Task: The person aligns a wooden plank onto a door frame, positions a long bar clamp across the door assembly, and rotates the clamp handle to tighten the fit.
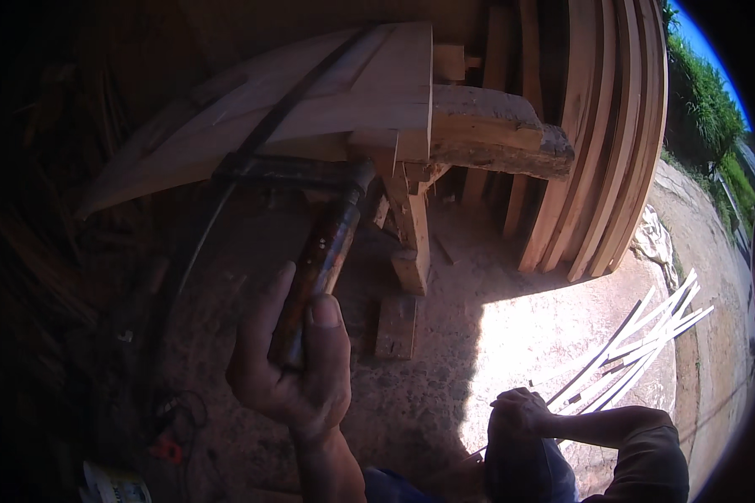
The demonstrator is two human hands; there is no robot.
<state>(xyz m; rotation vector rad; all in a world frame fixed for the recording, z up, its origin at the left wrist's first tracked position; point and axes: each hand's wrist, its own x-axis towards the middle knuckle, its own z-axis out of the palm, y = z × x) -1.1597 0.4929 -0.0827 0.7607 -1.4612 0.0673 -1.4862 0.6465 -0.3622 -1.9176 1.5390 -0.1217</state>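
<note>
Item: hammer (323, 243), wooden handle, dark metal head. Held raised in the left hand (289, 360), fingers wrapped tight about the lower end of the handle, thumb pressed flat along the shaft. The head points up and away, level with the near edge of a slanted wooden panel (268, 109); whether it touches the wood cannot be told in the shade. The low grip on the handle probably serves swing and reach.

Right hand (520, 411): resting on the person's own knee, fingers curled loosely over blue cloth, holding nothing; likely a brace for the body.

Wooden panel: pale planks, laid sloping on a rough wooden trestle (411, 226), a dark strip running along its length. A thick weathered beam (499, 134) juts out to the right beneath it.

Surroundings: a stack of long boards (600, 142) leans upright behind the trestle. A small wood block (396, 327) lies on the concrete floor (512, 335) near the trestle leg. A bundle of thin pale slats (637, 344) lies in the sun, well apart to the right. A red-handled tool with dark cord (172, 444) lies at lower left, in deep shade. Greenery shows at far right.

Obstructions: none seen between hammer head and panel; the trestle leg stands just beside the handle's line.
</note>
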